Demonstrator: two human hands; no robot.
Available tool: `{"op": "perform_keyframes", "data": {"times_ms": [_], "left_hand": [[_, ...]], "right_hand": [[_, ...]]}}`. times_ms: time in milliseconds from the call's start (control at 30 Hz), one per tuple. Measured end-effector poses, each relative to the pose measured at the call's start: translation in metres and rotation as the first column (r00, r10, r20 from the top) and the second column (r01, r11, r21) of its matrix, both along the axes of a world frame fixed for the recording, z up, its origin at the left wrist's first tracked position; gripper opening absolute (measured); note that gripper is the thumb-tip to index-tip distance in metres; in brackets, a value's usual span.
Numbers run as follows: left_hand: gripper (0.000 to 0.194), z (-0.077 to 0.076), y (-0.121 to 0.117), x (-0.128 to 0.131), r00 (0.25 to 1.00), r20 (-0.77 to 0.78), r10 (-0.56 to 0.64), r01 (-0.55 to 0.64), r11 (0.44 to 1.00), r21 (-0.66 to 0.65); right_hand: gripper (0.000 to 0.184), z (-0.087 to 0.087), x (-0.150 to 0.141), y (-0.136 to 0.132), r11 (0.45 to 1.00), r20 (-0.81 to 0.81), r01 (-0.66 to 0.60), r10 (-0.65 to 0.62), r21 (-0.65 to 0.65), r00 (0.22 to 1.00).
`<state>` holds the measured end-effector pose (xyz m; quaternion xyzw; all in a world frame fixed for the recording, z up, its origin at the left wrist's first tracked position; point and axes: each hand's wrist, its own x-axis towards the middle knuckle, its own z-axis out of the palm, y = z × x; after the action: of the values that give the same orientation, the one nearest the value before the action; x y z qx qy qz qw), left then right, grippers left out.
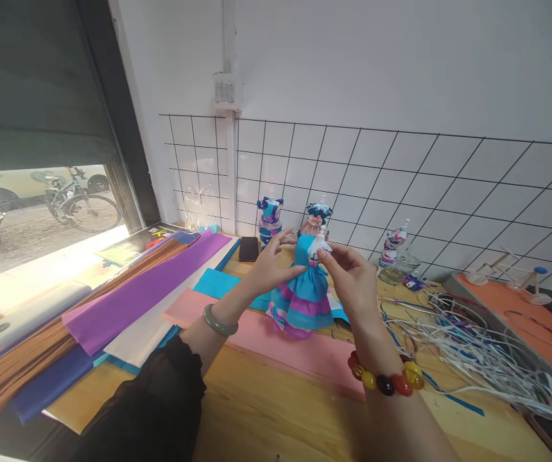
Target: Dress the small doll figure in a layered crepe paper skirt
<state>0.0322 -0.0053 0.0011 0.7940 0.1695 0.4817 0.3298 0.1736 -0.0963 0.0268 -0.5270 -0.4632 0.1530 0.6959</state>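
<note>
A small paper-dressed mannequin (309,308) stands upright in front of me, with a tiered skirt of blue and purple crepe paper. A blue paper piece (303,249) covers one side of its upper body; the other side is white with dark marks. My right hand (353,282) pinches the white bodice between thumb and fingers. On the left side, my left hand (273,264) has its fingers stretched apart. Its thumb touches the blue paper at the waist. A pink paper sheet (266,337) lies under the skirt.
Behind stand dressed mannequins (270,221), another (395,244) by a glass bowl (400,269). A phone (248,249) lies near the wall. Folded crepe paper (146,289) covers the left side. Tangled paper strips (468,337) and an orange board (536,314) are at right.
</note>
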Motion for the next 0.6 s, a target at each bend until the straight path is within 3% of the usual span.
{"op": "perform_keyframes", "data": {"times_ms": [133, 233, 300, 433, 600], "left_hand": [[0.048, 0.003, -0.009, 0.001, 0.989, 0.006, 0.15, -0.147, 0.961, 0.234], [0.026, 0.002, -0.015, 0.006, 0.984, -0.017, 0.18, -0.16, 0.911, 0.38], [0.022, -0.001, -0.017, 0.01, 0.979, -0.041, 0.199, -0.164, 0.895, 0.414], [0.017, -0.005, -0.019, 0.015, 0.97, -0.043, 0.239, -0.209, 0.911, 0.356], [0.018, -0.002, -0.015, 0.012, 0.97, -0.011, 0.244, -0.241, 0.961, 0.135]], "right_hand": [[0.038, -0.004, 0.003, 0.002, 0.998, 0.007, 0.061, -0.061, 0.021, 0.998], [0.038, -0.006, 0.002, 0.002, 0.994, 0.018, 0.107, -0.107, 0.023, 0.994], [0.039, -0.006, 0.0, 0.002, 0.994, 0.024, 0.113, -0.113, 0.01, 0.993], [0.043, -0.007, -0.004, 0.002, 0.997, 0.045, 0.073, -0.072, -0.033, 0.996], [0.041, -0.005, -0.001, 0.0, 0.995, 0.082, -0.08, 0.084, -0.059, 0.993]]}}
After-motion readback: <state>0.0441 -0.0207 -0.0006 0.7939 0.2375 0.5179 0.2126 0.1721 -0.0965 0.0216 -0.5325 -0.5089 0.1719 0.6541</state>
